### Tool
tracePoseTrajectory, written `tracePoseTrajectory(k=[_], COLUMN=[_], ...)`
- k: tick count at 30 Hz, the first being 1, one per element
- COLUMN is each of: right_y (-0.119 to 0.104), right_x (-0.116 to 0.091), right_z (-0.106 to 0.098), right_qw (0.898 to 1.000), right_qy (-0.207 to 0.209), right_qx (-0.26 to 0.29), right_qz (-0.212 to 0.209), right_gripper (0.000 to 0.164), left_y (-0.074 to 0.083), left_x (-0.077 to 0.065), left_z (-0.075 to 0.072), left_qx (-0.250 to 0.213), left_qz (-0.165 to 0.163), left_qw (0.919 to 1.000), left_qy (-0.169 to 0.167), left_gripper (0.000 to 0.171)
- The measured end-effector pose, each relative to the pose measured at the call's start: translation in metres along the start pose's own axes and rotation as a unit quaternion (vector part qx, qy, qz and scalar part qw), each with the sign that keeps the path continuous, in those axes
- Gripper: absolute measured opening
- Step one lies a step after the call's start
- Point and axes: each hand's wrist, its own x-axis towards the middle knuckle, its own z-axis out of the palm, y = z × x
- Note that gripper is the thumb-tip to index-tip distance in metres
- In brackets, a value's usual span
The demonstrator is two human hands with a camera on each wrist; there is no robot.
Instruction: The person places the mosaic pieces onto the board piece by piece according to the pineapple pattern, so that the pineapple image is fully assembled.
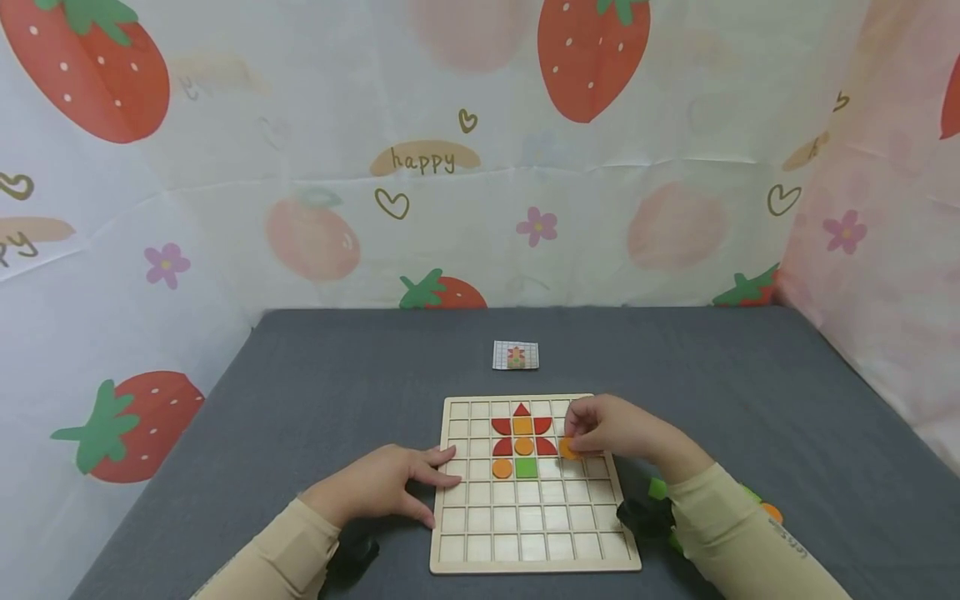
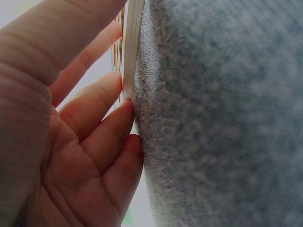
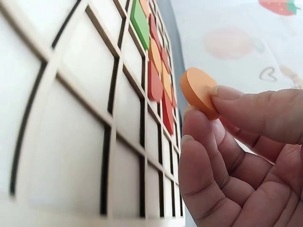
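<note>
Between thumb and fingers my right hand (image 1: 618,429) pinches an orange disc (image 3: 199,92), held over the right part of a wooden grid board (image 1: 528,550). My left hand (image 1: 390,483) lies at the board's left edge with fingers extended, its fingertips touching the rim (image 2: 130,56) in the left wrist view. Pieces sit in the board's upper cells: a red triangle (image 1: 521,410) on top, an orange square (image 1: 522,426) under it, red rounded pieces (image 1: 501,426) on both sides, an orange disc (image 1: 524,447), a second orange disc (image 1: 502,468) and a green square (image 1: 527,467).
A small card (image 1: 515,356) with a printed grid picture lies behind the board on the grey cloth (image 1: 360,375). Loose green pieces (image 1: 657,488) and an orange piece (image 1: 772,512) lie right of the board, partly hidden by the right forearm. A printed curtain (image 1: 585,242) hangs behind the table.
</note>
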Motion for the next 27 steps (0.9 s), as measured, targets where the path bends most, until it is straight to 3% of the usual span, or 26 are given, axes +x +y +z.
tracePoseTrajectory(k=[11,27], right_y=[-0.01,-0.011], right_x=[0.014,0.014], right_z=[0.016,0.022], right_qw=[1.0,0.999], right_qy=[-0.014,-0.027], right_qx=[-0.021,-0.045], right_qz=[0.01,0.014], right_gripper=[0.008,0.01], left_y=[-0.002,0.0], left_x=[0.0,0.0], left_z=[0.001,0.001], left_qx=[0.003,0.003], left_qz=[0.006,0.003], left_qw=[1.0,1.0], left_qy=[0.0,0.004], left_gripper=[0.063,0.062])
